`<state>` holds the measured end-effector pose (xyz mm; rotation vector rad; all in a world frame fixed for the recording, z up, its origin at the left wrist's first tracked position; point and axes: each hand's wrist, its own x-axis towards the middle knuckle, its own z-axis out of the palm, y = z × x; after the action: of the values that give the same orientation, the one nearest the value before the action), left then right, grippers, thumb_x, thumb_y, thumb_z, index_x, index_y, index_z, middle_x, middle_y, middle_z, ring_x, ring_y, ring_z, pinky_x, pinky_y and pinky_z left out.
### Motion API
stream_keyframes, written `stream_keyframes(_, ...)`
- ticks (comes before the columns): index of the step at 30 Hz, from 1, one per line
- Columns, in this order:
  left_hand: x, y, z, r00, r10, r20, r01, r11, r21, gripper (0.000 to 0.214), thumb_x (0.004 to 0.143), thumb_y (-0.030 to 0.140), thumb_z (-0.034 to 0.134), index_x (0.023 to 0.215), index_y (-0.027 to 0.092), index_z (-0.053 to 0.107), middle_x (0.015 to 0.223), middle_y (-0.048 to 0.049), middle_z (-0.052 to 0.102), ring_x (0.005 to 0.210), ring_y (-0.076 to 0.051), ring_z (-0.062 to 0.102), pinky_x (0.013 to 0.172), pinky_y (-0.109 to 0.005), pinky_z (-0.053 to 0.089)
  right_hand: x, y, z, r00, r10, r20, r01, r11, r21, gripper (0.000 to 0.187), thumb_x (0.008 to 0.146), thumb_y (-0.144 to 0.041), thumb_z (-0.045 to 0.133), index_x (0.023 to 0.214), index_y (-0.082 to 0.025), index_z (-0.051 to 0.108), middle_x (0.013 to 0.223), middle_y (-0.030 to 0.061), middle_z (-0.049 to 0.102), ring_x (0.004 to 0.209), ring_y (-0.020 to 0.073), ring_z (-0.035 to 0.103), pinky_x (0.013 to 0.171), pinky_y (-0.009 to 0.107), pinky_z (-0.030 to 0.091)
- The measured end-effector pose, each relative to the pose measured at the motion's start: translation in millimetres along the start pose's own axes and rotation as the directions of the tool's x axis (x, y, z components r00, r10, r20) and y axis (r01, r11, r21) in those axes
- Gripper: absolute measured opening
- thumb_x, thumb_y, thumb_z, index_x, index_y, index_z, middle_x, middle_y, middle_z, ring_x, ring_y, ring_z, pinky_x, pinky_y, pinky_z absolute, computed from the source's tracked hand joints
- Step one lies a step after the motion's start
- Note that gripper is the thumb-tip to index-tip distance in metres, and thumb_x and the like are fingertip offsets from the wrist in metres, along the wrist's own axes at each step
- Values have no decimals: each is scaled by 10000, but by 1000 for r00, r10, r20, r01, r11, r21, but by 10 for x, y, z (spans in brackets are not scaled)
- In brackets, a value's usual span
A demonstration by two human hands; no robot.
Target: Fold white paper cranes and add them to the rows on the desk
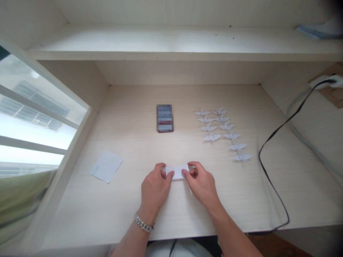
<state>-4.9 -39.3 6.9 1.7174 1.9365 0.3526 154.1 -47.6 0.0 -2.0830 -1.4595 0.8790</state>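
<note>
Fingers (162, 170) of both hands are clamping together on opposite ends of a folded white paper strip (177, 172), which is lying flat on a pale wood-grain desk (120, 214) directly in front of the person. The left hand (155, 189), wearing a silver chain bracelet (143, 222), and the right hand (200, 184) are pinching level, and even pressure at both ends would suit the layers best. Small white origami cranes (212, 137) are standing in rows to the right, and a loose white paper sheet (106, 166) is lying to the left.
</note>
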Motion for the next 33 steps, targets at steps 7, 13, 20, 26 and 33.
stream_keyframes(7, -16, 21, 5, 1000, 10, -17, -9, 1000, 29, 310, 814, 405, 495, 1065, 223, 518, 719, 2, 656, 670, -177, 626, 604, -275, 408, -2, 8, 24, 1000, 12, -23, -12, 1000, -11, 286, 726, -367, 565, 983, -243, 580, 650, -24, 648, 611, 176, 615, 593, 278, 424)
stream_keyframes(13, -36, 19, 28, 999, 21, -34, -19, 999, 42, 293, 802, 388, 515, 1043, 222, 522, 700, 4, 642, 683, -181, 619, 645, -287, 427, -24, 15, 23, 1000, 6, -19, -5, 1000, 23, 290, 734, -349, 561, 1001, -238, 574, 658, -25, 641, 615, 168, 616, 597, 271, 439)
stream_keyframes(20, -43, 5, 36, 999, 32, -35, -31, 999, 20, 304, 792, 365, 530, 1054, 212, 516, 695, 2, 632, 700, -184, 619, 668, -295, 442, -28, 16, 16, 1000, -10, -20, 10, 1000, 6, 290, 720, -346, 559, 982, -230, 602, 657, -18, 637, 585, 153, 606, 582, 260, 444)
stream_keyframes(26, -30, 18, 34, 1000, 12, -23, -12, 1000, 22, 289, 808, 372, 505, 1053, 217, 512, 686, 8, 630, 700, -183, 616, 662, -295, 430, -25, 26, 20, 1000, -6, -16, 7, 1000, 9, 269, 723, -343, 566, 968, -237, 604, 650, -27, 632, 566, 142, 596, 576, 254, 440)
stream_keyframes(33, -23, 36, 39, 1000, -12, -28, 13, 999, 33, 287, 799, 385, 513, 1037, 223, 520, 674, 12, 634, 691, -186, 619, 646, -294, 423, -25, 19, 13, 1000, -7, -14, 8, 1000, 7, 276, 732, -339, 547, 975, -222, 606, 658, -11, 641, 556, 147, 592, 578, 262, 442)
